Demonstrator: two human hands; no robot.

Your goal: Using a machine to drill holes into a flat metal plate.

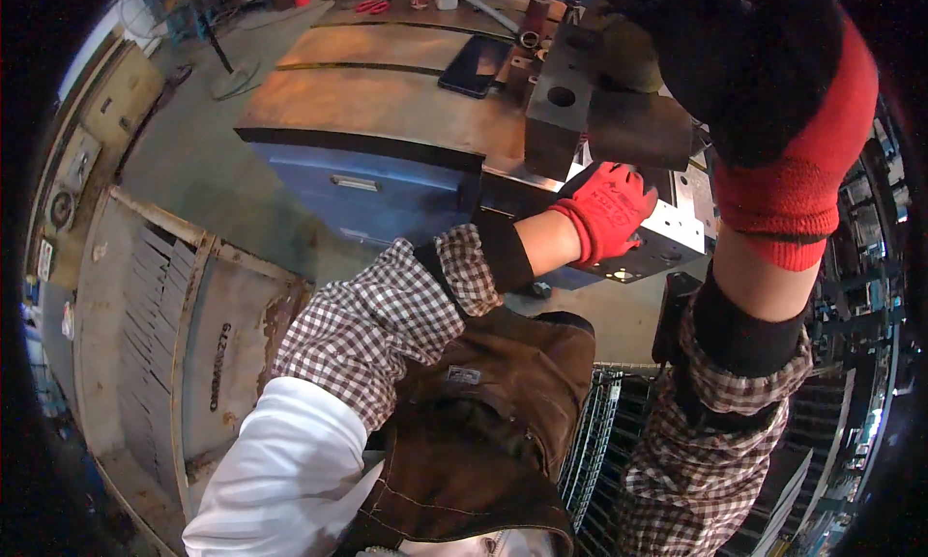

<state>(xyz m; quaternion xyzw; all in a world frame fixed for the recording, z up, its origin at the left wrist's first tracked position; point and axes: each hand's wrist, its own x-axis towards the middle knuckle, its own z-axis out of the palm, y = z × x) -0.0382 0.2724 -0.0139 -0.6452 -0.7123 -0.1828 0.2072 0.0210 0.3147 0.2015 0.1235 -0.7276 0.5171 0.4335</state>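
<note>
My left hand (607,212), in a red glove, rests on a metal block with drilled holes (684,227). Its fingers curl over the block near a side edge, with the tips partly hidden. Close above this hand stands a dark metal part with a round hole (561,98), next to a dark rectangular block (638,130). My right hand (764,93) is raised high and close to the camera, in a glove with a red cuff and a black palm side. Its fingers blend into darkness, so whatever they touch is hidden.
A phone (476,66) lies on the worn bench top (377,95), above a blue drawer (367,195). Red-handled scissors (377,5) and small metal parts sit farther back. A rusty metal bin (232,335) stands at left; a wire rack (592,431) is below.
</note>
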